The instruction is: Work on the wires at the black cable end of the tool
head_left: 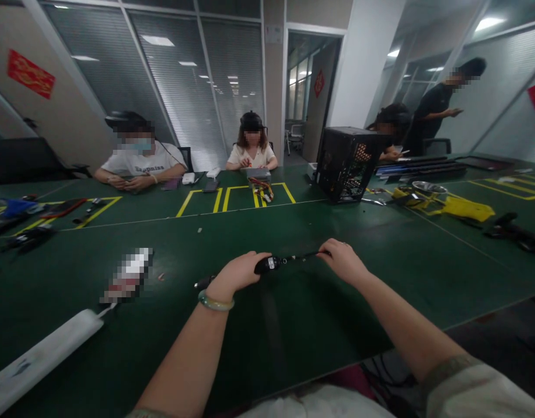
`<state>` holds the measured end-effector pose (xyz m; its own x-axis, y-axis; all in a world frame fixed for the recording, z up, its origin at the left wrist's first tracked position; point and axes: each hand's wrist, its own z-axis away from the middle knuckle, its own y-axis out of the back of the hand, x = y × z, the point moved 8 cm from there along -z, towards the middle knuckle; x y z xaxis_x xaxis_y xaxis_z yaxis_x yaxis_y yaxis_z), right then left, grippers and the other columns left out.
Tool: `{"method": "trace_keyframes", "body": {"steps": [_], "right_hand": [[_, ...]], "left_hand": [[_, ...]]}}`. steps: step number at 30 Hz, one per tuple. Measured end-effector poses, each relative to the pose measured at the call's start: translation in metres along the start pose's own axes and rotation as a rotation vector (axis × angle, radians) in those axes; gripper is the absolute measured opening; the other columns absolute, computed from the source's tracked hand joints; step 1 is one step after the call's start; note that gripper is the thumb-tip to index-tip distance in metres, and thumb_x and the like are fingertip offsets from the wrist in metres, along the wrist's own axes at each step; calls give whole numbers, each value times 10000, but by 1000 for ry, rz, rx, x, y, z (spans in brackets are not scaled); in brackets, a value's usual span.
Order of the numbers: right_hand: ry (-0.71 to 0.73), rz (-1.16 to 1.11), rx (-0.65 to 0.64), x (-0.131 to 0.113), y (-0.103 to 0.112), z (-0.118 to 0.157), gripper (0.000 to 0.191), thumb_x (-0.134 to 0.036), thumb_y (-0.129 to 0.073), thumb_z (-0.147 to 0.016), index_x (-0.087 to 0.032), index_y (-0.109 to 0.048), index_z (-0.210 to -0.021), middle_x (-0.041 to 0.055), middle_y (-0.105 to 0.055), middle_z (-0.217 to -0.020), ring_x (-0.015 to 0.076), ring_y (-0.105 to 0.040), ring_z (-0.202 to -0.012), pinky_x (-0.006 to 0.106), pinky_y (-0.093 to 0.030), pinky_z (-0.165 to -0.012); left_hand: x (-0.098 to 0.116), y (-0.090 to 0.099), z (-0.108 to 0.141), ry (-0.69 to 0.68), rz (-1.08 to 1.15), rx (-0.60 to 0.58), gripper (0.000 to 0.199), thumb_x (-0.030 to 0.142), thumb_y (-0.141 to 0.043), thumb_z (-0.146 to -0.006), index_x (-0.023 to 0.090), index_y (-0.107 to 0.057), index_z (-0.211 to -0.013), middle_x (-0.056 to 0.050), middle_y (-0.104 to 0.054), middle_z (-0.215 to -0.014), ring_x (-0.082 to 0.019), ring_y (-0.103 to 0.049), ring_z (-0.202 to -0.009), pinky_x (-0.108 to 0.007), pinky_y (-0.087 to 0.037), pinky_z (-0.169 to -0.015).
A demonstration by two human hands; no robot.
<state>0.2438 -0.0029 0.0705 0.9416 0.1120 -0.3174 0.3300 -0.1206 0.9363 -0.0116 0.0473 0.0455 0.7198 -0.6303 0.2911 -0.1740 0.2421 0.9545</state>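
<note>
A slim black handheld tool (pixel 267 265) with a small white label lies across my grip, just above the green work table (pixel 232 342). My left hand (pixel 239 276) is closed around its thick black body, and a jade-green bangle (pixel 215 301) circles that wrist. My right hand (pixel 343 261) pinches the thin black shaft at the far end. A short dark end of the tool (pixel 205 283) sticks out past my left hand. Part of the tool is hidden by my fingers.
A long white object (pixel 45 360) with a pixelated section lies at lower left. A black mesh computer case (pixel 346 164) stands across the table, with yellow parts (pixel 467 208) to its right. Seated co-workers and yellow tape markings (pixel 236 199) are at the far side.
</note>
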Motion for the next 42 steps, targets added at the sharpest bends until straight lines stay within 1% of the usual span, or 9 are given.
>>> {"method": "trace_keyframes", "body": {"steps": [3, 6, 10, 14, 18, 24, 29, 33, 42], "right_hand": [[-6, 88, 16, -11, -15, -18, 241, -263, -452, -953, -177, -663, -1031, 122, -578, -1115, 290, -495, -1081, 447, -348, -945], [38, 59, -57, -23, -32, -30, 224, -260, -492, -933, -178, -678, -1029, 121, -574, -1113, 288, -491, -1082, 440, -348, -961], [105, -29, -166, -34, -44, -32, 213, -290, -539, -908, -182, -697, -1001, 104, -580, -1098, 266, -514, -1050, 421, -356, -966], [155, -181, -334, -40, -49, -25, 173, -333, -604, -864, -214, -715, -924, 44, -639, -981, 196, -588, -889, 318, -437, -819], [130, -350, -442, -41, -59, -26, 227, -398, -610, -850, -202, -697, -922, 14, -668, -822, 147, -604, -694, 246, -441, -623], [56, -566, -353, -40, -79, -43, 245, -385, -540, -887, -150, -608, -908, 0, -634, -710, 110, -560, -584, 213, -423, -555], [29, -645, -230, -40, -81, -53, 246, -383, -505, -904, -156, -592, -939, 17, -647, -787, 120, -569, -642, 220, -434, -582], [29, -627, -168, -39, -77, -54, 208, -369, -550, -879, -180, -636, -887, 8, -661, -826, 148, -598, -761, 252, -445, -688], [-17, -552, -193, -25, -84, -41, 143, -276, -595, -862, -215, -685, -955, 15, -703, -892, 172, -648, -800, 275, -477, -703]], "left_hand": [[-8, 1, -12, 26, -36, 45, 678, 329, -658, -785, 371, -364, -1394, -34, -586, -1155, -230, -599, -970, -318, -455, -816], [-12, 1, -18, 33, -77, 72, 658, 439, -675, -780, 379, -393, -1371, -35, -572, -1170, -255, -578, -1019, -341, -441, -849], [-15, 2, -16, 38, -109, 149, 610, 466, -634, -821, 380, -391, -1374, -40, -548, -1231, -267, -539, -1105, -359, -417, -909], [-12, 2, -13, 34, -78, 174, 587, 440, -623, -836, 370, -395, -1373, -36, -537, -1258, -251, -528, -1127, -371, -405, -953], [9, 6, -18, -6, -40, 224, 559, 427, -642, -818, 302, -456, -1330, -48, -518, -1295, -254, -489, -1179, -384, -362, -1020], [45, -9, -33, 3, -21, 273, 273, 261, -567, -866, 221, -555, -1136, -67, -576, -1137, -233, -536, -1077, -369, -398, -949], [50, -20, -42, 120, -74, 312, 216, 241, -544, -886, 189, -520, -1094, -83, -562, -1101, -231, -551, -1024, -356, -418, -877], [50, -21, -47, 152, -129, 322, 173, 235, -509, -904, 182, -513, -1069, -81, -569, -1066, -229, -557, -979, -356, -418, -848], [46, -21, -48, 88, -114, 374, 107, 203, -507, -900, 196, -534, -1003, -49, -576, -997, -211, -553, -943, -349, -419, -813]]}}
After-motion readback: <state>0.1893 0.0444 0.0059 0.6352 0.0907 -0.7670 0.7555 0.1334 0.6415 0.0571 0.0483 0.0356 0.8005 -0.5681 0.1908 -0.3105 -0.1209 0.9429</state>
